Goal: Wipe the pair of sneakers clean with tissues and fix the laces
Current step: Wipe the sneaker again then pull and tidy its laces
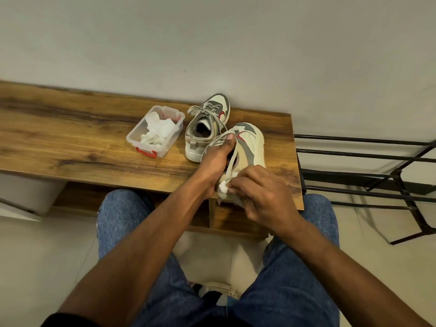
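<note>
Here, a seated person in blue jeans [295, 279] works over a low wooden bench [70, 138] that runs along a pale wall [212, 43]. The left hand [215, 159] reaches into the collar of the nearer sneaker [252, 142], its fingers curled inside the opening while the thumb lies over the tongue and laces, so the shoe is gripped and tipped onto its side near the bench's right end, its toe pointing away toward the wall. The right hand [262, 192] is bent around the heel of that same shoe, its fingertips pinching a small crumpled wad of white tissue [223, 186] against the heel area; the wad sits just beside the left wrist. This shoe is cream with grey panels and a red stripe along its side, and one loose lace [232, 159] trails down from the eyelets toward the heel. The second sneaker [207, 128] stands upright on the bench just behind and to the left, touching or nearly touching the held one, heel toward the person, its grey laces tied in a bow over the tongue. Left of it, close but apart, stands a clear plastic box [155, 131] with red latches, lid off, holding a heap of crumpled white tissues [158, 131]. To the right of the bench, a black metal rack [365, 171] of thin rails stands on the light floor.
</note>
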